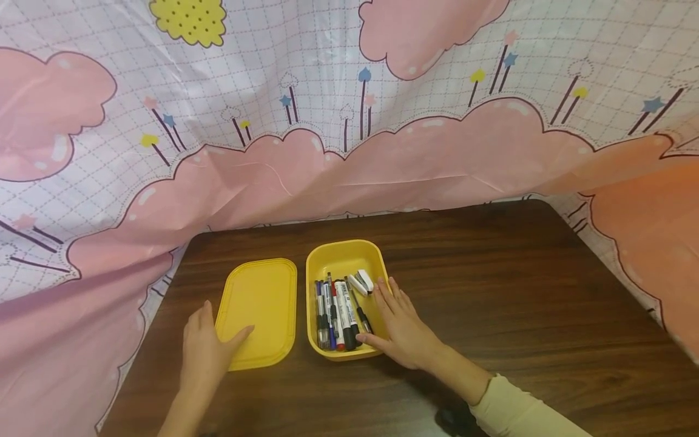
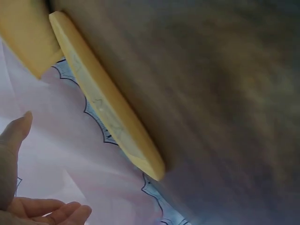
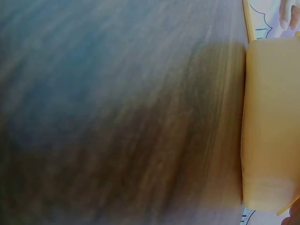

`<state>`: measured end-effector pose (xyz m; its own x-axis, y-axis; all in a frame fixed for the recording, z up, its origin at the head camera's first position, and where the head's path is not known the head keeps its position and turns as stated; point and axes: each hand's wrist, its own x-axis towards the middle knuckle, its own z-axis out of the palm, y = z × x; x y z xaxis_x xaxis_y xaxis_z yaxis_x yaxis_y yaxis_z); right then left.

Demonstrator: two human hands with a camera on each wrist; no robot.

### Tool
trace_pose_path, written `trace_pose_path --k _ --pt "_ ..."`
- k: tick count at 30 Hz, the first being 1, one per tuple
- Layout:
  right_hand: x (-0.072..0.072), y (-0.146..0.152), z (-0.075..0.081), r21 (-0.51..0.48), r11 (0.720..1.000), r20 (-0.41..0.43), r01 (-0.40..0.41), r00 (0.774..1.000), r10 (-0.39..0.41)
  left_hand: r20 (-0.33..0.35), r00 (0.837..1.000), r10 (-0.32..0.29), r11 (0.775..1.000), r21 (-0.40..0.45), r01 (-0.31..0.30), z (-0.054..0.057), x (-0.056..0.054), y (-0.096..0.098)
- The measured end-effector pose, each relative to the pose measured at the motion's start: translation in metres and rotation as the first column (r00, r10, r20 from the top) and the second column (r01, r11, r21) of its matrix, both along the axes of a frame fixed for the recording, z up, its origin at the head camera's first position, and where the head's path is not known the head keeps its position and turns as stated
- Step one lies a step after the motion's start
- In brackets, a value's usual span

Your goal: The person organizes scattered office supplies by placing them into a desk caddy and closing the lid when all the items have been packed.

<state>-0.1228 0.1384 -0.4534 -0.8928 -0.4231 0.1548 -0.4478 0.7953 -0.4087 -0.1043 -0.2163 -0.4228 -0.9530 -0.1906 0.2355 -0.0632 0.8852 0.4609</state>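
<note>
A yellow plastic box [image 1: 346, 247] stands on the dark wooden table with its top uncovered. Inside lie several pens [image 1: 322, 315], markers [image 1: 345, 312] and a small white stapler [image 1: 361, 281]. My right hand [image 1: 406, 334] is at the box's right side, fingers extended along the rim and thumb over the near right corner. To the left of the box lies a flat yellow lid [image 1: 262, 309]. Beside the lid's left edge is my left hand [image 1: 204, 349], thumb spread towards the lid; the left wrist view shows a gap between this hand [image 2: 42, 206] and the lid [image 2: 110, 103].
A patterned pink and white cloth [image 1: 349, 176] hangs behind the table and along its sides. Bare wood of the tabletop [image 1: 519, 291] extends to the right of the box. A dark object [image 1: 455, 419], too unclear to name, shows by the right sleeve at the near edge.
</note>
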Motion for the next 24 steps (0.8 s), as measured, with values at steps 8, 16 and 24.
trace_pose_path --k 8,16,24 --pt "0.000 0.000 0.000 0.016 1.000 -0.004 -0.003 1.000 0.003 0.032 0.999 0.000 0.999 -0.039 0.001 -0.015 0.002 -0.007" --pt "-0.001 -0.001 -0.001 0.024 1.000 -0.013 -0.002 1.000 0.003 0.201 0.979 0.022 0.996 -0.090 -0.003 -0.022 0.001 -0.013" --pt "0.000 0.000 0.000 0.022 1.000 -0.021 -0.003 1.000 0.004 0.435 0.900 0.034 0.997 -0.080 0.001 -0.023 -0.001 -0.013"
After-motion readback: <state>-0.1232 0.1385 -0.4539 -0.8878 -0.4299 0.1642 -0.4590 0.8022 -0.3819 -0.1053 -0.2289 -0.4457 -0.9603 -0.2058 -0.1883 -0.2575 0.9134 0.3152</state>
